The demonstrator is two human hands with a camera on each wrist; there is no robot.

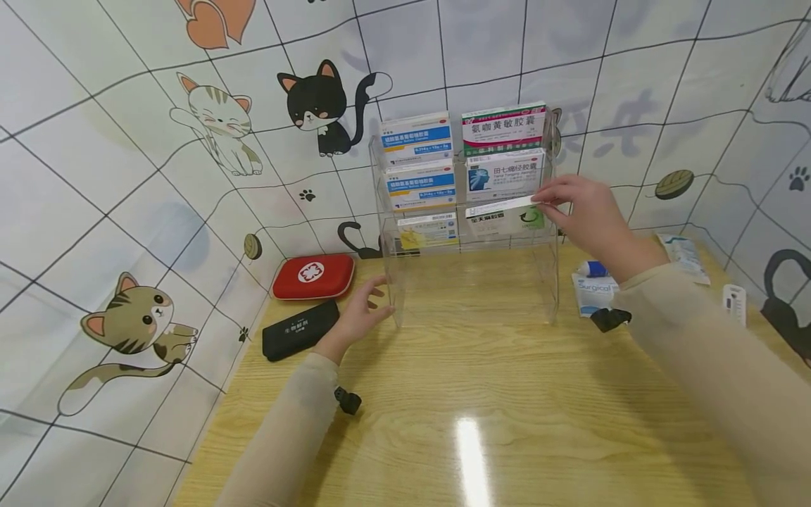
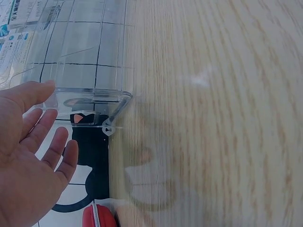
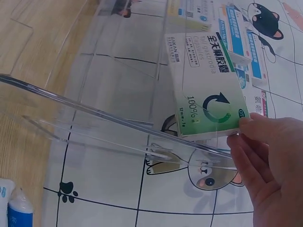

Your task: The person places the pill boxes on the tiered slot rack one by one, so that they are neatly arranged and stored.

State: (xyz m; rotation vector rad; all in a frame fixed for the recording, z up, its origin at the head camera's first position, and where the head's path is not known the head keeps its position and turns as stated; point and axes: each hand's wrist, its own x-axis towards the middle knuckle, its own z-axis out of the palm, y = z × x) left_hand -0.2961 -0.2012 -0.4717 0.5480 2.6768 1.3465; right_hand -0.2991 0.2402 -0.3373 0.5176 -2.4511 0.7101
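Steadying the clear acrylic rack at its near left leg, the left hand lies flat and relaxed, holding nothing. Further right, the right hand pinches the green-and-white medicine box at the rack's lowest right slot. Better to keep the box level and the rack braced while seating it.

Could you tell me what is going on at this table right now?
A person is working at a clear acrylic rack of medicine boxes on a wooden table. The right hand pinches a green-and-white box by its end at the rack's lowest right tier. The left hand, fingers relaxed, is at the rack's left front corner. A red pouch and a black case lie to the left.
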